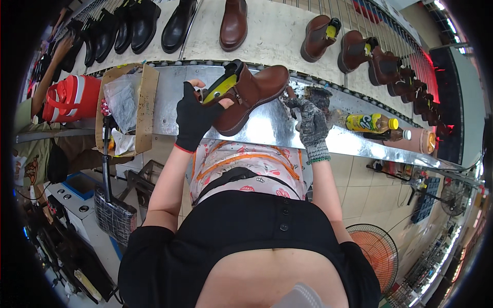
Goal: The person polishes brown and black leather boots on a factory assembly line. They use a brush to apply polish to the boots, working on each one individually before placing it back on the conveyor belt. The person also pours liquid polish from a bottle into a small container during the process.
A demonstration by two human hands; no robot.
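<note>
A brown leather ankle boot with a side zip and a yellow lining is tilted over the metal ledge, its toe to the right. My left hand, in a black glove with bare fingertips, is closed around the boot's open shaft. To the right of the boot, my right hand wears a grey knit glove. Its fingers are bent together close to the toe; whatever they hold is too small and dark to name. Just beyond that hand, a dark, crusted block sits on the ledge among dark crumbs.
Brown boots and black boots stand along the pale conveyor beyond the metal ledge. Bottles lie at right. A cardboard box and red jug are at left, near another person's arm. An orange fan stands behind right.
</note>
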